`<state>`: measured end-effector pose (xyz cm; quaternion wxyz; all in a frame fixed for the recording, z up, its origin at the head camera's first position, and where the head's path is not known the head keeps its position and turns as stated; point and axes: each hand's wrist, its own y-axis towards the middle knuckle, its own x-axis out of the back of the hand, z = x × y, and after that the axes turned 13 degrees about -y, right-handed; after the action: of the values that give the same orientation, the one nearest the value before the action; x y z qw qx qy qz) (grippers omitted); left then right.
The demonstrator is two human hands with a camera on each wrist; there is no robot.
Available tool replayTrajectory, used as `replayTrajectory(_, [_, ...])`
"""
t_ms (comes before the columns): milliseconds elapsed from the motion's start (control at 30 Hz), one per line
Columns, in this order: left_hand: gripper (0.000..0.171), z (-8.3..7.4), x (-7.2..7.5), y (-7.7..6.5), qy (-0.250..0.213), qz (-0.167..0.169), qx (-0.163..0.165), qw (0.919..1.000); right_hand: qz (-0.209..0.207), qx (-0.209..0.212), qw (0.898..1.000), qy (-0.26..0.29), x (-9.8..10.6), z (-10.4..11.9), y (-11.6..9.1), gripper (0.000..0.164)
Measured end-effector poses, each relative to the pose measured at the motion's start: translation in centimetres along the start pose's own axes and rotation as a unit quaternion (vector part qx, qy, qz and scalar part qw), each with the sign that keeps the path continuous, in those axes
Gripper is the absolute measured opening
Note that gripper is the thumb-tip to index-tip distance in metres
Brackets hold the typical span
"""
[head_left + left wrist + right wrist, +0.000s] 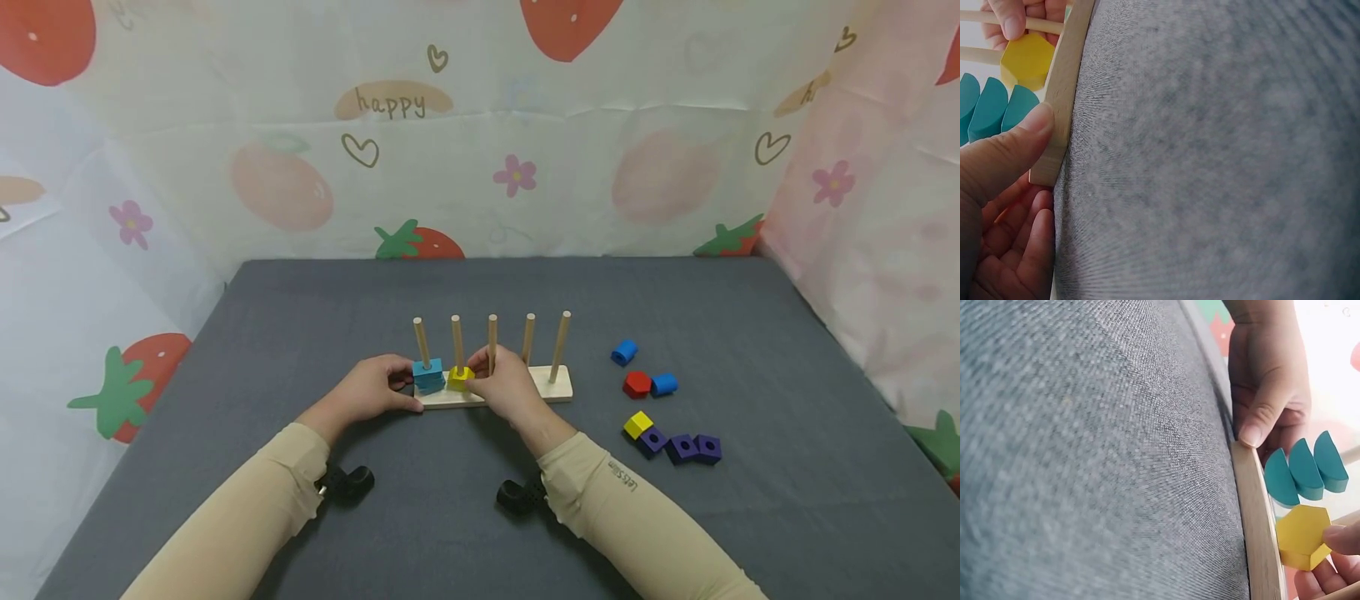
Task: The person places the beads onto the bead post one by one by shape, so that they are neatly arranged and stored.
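Observation:
A wooden peg board (pixel 553 385) with several upright pegs stands mid-table. Its left end is gripped by my left hand (pixel 365 388), whose thumb (pixel 1038 119) lies against the front edge. Teal half-round blocks (pixel 428 377) are stacked on the leftmost peg. My right hand (pixel 512 388) pinches a yellow hexagonal block (pixel 1302 530) low on the second peg, close to the base. In the left wrist view, that yellow block (pixel 1027 61) sits beside the teal blocks (pixel 988 107). Part of the board's middle is hidden behind the right hand.
Loose blocks lie right of the board: blue cylinders (pixel 624 352), a red hexagonal block (pixel 637 384), a yellow block (pixel 638 425) and purple square blocks (pixel 682 449) with holes. Grey cloth (pixel 450 533) covers the table. A printed curtain (pixel 480 183) hangs behind it.

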<state>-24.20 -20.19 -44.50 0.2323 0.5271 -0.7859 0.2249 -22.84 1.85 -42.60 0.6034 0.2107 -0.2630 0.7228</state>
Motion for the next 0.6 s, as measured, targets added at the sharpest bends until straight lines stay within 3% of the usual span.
replayTrajectory(400, [0.043, 0.1, 0.0, 0.1, 0.007, -0.001, -0.008, 0.9999, 0.01, 0.002, 1.0, 0.007, 0.6, 0.1, -0.4, 0.023])
replayTrajectory(600, [0.041, 0.1, 0.0, 0.0, 0.002, -0.002, -0.008, 1.0, 0.007, 0.033, 0.999, 0.0, 1.6, 0.5, -1.1, 0.029])
